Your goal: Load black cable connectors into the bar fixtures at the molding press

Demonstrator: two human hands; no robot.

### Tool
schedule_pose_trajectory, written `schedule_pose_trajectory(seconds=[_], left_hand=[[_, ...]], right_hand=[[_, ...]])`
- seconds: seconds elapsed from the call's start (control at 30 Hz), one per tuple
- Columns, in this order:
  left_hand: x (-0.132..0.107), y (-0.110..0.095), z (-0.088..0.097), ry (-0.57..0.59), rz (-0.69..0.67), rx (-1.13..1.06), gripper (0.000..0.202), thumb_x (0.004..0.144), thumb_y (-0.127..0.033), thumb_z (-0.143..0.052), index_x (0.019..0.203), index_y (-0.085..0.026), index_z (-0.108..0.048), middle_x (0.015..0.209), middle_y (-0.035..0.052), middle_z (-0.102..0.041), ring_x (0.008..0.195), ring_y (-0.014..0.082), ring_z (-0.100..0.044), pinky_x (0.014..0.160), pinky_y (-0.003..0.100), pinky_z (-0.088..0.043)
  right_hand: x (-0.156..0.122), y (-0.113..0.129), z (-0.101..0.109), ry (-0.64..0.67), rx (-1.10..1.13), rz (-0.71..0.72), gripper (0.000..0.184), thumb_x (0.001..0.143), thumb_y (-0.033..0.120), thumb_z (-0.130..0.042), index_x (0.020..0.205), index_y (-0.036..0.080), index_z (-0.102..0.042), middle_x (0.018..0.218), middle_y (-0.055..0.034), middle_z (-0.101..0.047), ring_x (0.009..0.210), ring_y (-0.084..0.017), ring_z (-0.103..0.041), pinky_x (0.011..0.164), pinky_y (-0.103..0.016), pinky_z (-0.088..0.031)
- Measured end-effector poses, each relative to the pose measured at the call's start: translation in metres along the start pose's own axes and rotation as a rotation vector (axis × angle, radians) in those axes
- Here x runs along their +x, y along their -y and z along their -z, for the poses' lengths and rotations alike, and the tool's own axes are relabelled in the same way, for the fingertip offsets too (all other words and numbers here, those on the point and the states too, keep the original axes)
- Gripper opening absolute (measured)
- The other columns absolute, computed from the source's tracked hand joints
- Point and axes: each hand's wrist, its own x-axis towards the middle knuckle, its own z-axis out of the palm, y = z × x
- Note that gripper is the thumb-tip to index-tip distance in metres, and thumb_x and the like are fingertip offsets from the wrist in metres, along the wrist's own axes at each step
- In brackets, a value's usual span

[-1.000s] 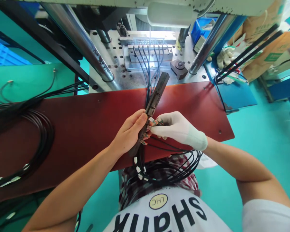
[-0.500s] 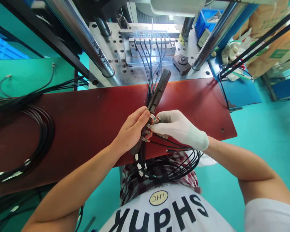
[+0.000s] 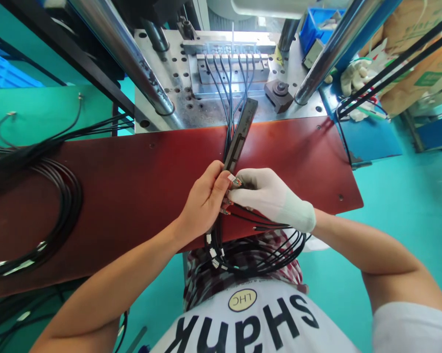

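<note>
You hold a long, dark, slotted plastic fixture bar (image 3: 239,137) slanted over the middle of the red-brown workbench board (image 3: 132,181), its far end reaching the edge of the press bed. Your bare left hand (image 3: 202,203) wraps closed around the bar's near end. Your white-gloved right hand (image 3: 268,196) pinches a small metal-tipped cable connector (image 3: 234,181) against the bar, just right of your left thumb. Thin black cables (image 3: 257,245) loop from the connectors down toward your lap. Farther off, more black cables run into the grey metal mould block (image 3: 230,73) on the perforated steel press bed (image 3: 162,63), between two polished steel columns (image 3: 132,63). A coil of black cable (image 3: 59,211) lies on the board, far left.
</note>
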Motion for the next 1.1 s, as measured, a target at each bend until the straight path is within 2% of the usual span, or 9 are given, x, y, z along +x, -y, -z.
schedule_pose_trajectory(seconds=[0.1, 0.2, 0.3, 0.43, 0.57, 0.7, 0.9, 1.03, 1.1], left_hand=[[0.001, 0.000, 0.003, -0.032, -0.070, 0.092, 0.036, 0.097, -0.051, -0.048, 0.084, -0.018, -0.048, 0.074, -0.0003, -0.051, 0.057, 0.0072, -0.047, 0.050, 0.018, -0.040], [0.003, -0.002, 0.005, 0.010, 0.002, 0.000, 0.038, 0.096, -0.053, -0.049, 0.082, -0.018, -0.045, 0.074, -0.0008, -0.050, 0.057, 0.0074, -0.047, 0.051, 0.018, -0.041], [0.004, -0.003, 0.006, 0.036, 0.070, -0.065, 0.040, 0.095, -0.055, -0.051, 0.082, -0.018, -0.043, 0.071, -0.0017, -0.048, 0.053, 0.0070, -0.047, 0.047, 0.018, -0.041], [0.004, -0.004, 0.005, 0.058, 0.141, -0.143, 0.039, 0.092, -0.057, -0.053, 0.086, -0.019, -0.044, 0.075, -0.0012, -0.050, 0.054, 0.0078, -0.052, 0.043, 0.018, -0.043], [0.004, -0.008, 0.003, 0.072, 0.177, -0.207, 0.040, 0.091, -0.056, -0.056, 0.086, -0.018, -0.043, 0.080, -0.0004, -0.052, 0.055, 0.0065, -0.051, 0.043, 0.017, -0.043], [0.004, -0.008, 0.003, 0.101, 0.160, -0.235, 0.041, 0.092, -0.056, -0.055, 0.085, -0.017, -0.043, 0.080, -0.0008, -0.051, 0.054, 0.0060, -0.049, 0.043, 0.017, -0.041], [0.003, -0.008, 0.003, 0.100, 0.155, -0.237, 0.041, 0.092, -0.056, -0.054, 0.085, -0.018, -0.043, 0.079, -0.0005, -0.050, 0.054, 0.0067, -0.048, 0.043, 0.017, -0.041], [0.003, -0.009, 0.003, 0.105, 0.156, -0.229, 0.042, 0.091, -0.057, -0.055, 0.085, -0.018, -0.043, 0.078, -0.0003, -0.051, 0.054, 0.0068, -0.048, 0.043, 0.017, -0.041], [0.003, -0.010, 0.003, 0.104, 0.159, -0.229, 0.041, 0.092, -0.056, -0.055, 0.085, -0.018, -0.042, 0.079, -0.0004, -0.051, 0.054, 0.0066, -0.048, 0.043, 0.017, -0.041]], right_hand=[[0.000, -0.008, -0.003, -0.011, 0.043, 0.006, 0.023, 0.088, 0.033, -0.061, 0.086, 0.010, -0.063, 0.079, -0.0002, -0.060, 0.073, -0.010, -0.051, 0.065, -0.021, -0.041], [-0.004, -0.012, -0.001, 0.036, 0.124, -0.027, 0.030, 0.087, 0.040, -0.066, 0.090, 0.011, -0.064, 0.083, -0.0013, -0.063, 0.077, -0.012, -0.055, 0.069, -0.022, -0.045], [-0.011, -0.010, 0.006, 0.010, 0.055, -0.008, 0.026, 0.090, 0.035, -0.063, 0.105, 0.013, -0.066, 0.103, -0.0038, -0.067, 0.094, -0.015, -0.061, 0.085, -0.026, -0.049], [-0.018, -0.005, 0.015, -0.033, -0.009, 0.055, 0.025, 0.093, 0.020, -0.055, 0.115, 0.015, -0.066, 0.121, -0.0040, -0.064, 0.113, -0.015, -0.060, 0.103, -0.027, -0.045], [-0.017, -0.011, 0.020, -0.098, 0.133, 0.084, 0.033, 0.086, 0.022, -0.068, 0.118, 0.013, -0.062, 0.113, -0.0055, -0.065, 0.101, -0.013, -0.062, 0.093, -0.024, -0.049], [-0.018, -0.019, 0.022, -0.137, 0.269, 0.043, 0.037, 0.074, 0.025, -0.082, 0.102, 0.012, -0.063, 0.098, -0.0034, -0.065, 0.087, -0.010, -0.060, 0.081, -0.022, -0.051], [-0.021, -0.018, 0.022, -0.163, 0.260, 0.036, 0.032, 0.075, 0.030, -0.081, 0.099, 0.013, -0.068, 0.100, -0.0049, -0.067, 0.090, -0.013, -0.061, 0.084, -0.025, -0.051], [-0.020, -0.022, 0.022, -0.225, 0.199, 0.047, 0.035, 0.068, 0.027, -0.085, 0.094, 0.013, -0.067, 0.095, -0.0038, -0.067, 0.084, -0.013, -0.060, 0.079, -0.025, -0.050], [-0.020, -0.023, 0.021, -0.255, 0.133, 0.040, 0.033, 0.070, 0.031, -0.084, 0.090, 0.013, -0.067, 0.093, -0.0042, -0.068, 0.081, -0.013, -0.059, 0.076, -0.026, -0.050]])
